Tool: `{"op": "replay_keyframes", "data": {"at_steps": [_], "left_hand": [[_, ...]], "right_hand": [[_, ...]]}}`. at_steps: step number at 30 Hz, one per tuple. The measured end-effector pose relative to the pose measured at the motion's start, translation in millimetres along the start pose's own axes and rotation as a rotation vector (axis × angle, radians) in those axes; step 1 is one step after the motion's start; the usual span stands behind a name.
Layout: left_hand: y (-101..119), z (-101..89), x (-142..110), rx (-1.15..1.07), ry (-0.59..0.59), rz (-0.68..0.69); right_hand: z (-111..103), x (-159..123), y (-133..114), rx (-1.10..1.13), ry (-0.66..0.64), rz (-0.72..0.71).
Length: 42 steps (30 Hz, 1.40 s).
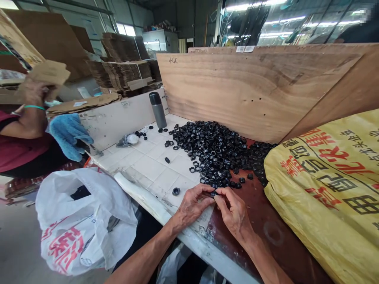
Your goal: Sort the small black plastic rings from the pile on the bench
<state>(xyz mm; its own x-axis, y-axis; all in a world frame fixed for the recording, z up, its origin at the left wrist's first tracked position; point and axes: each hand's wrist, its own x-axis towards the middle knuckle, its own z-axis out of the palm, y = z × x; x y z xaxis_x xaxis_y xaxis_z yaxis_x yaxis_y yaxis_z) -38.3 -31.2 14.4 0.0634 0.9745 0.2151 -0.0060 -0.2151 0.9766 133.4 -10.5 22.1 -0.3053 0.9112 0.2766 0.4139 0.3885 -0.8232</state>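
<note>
My left hand (192, 205) and my right hand (233, 213) meet fingertip to fingertip at the near edge of the bench, both pinched on one small black ring (212, 193). Just beyond them spreads a big heap of black plastic rings (216, 150), running from the white tiled top onto the dark brown part. A single darker ring (176, 191) lies on the tiles left of my left hand. A few loose rings are scattered further back on the tiles.
A yellow printed sack (328, 185) fills the right side. A plywood board (254, 90) walls the back. A grey flask (158, 109) stands at the rear. A white plastic bag (79, 221) hangs left. Another person's arm (26, 114) holds cardboard at far left, by a blue cloth (68, 132).
</note>
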Motion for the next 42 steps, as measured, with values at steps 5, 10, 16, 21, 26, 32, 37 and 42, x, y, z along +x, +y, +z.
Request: {"op": "replay_keyframes", "data": {"at_steps": [5, 10, 16, 21, 26, 32, 37, 42], "left_hand": [[-3.8, 1.4, -5.6, 0.287, -0.007, 0.161], [8.4, -15.7, -19.7, 0.586, -0.102, 0.262], [26.6, -61.5, -27.4, 1.147, 0.077, 0.099], [14.3, -35.2, -7.4, 1.220, 0.093, 0.134], [-5.2, -6.5, 9.9, 1.151, -0.007, 0.112], [-14.0, -6.3, -6.3, 0.964, 0.031, 0.183], [-7.7, -4.4, -12.0, 0.749, 0.037, 0.066], [-4.7, -6.9, -7.8, 0.520, 0.044, 0.067]], "right_hand": [[4.6, -0.6, -8.1, 0.151, -0.024, 0.170], [8.6, -0.9, -8.1, 0.180, -0.115, 0.263], [6.1, -1.4, 10.4, -0.284, -0.020, 0.092], [11.3, -0.4, 14.2, -0.324, -0.044, -0.119], [14.7, -0.4, 14.3, -0.401, -0.123, -0.138], [10.1, -2.4, 14.5, -0.373, -0.075, -0.105], [1.9, -0.5, 13.6, -0.280, -0.015, -0.064], [-3.7, 5.3, 2.3, 0.098, -0.038, 0.077]]}}
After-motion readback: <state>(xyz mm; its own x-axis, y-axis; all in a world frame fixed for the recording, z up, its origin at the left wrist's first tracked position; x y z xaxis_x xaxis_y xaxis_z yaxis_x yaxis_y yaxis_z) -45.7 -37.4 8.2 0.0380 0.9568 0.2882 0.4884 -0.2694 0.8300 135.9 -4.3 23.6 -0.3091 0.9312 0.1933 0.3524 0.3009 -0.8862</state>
